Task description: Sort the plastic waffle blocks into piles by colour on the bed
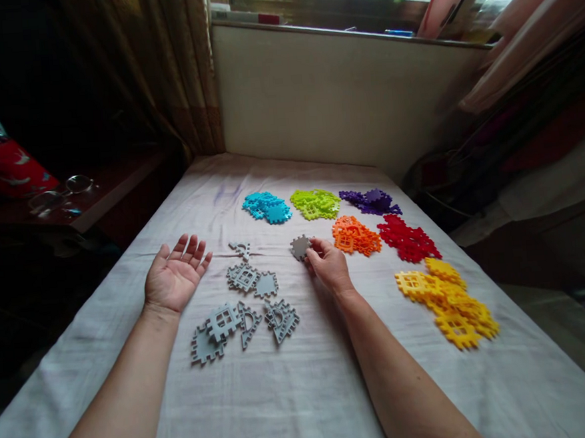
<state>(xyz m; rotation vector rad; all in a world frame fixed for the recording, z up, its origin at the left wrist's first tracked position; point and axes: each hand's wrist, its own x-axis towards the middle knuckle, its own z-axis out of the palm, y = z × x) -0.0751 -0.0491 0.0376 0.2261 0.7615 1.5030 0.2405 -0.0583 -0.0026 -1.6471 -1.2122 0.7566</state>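
My left hand (175, 275) lies palm up on the white cloth (294, 392), fingers spread and holding nothing. My right hand (328, 263) pinches a small grey notched tile (300, 246) at its fingertips, just above the cloth. Between my hands lie several loose grey interlocking tiles (243, 302), squares and triangles. An orange pile (356, 235) sits just right of my right hand.
Sorted piles of tiles lie beyond and to the right: blue (267, 207), lime green (316, 203), purple (371, 201), red (408, 239) and yellow (448, 301). A wall and window sill (339, 32) stand behind. Eyeglasses (60, 193) rest on a dark side table at left.
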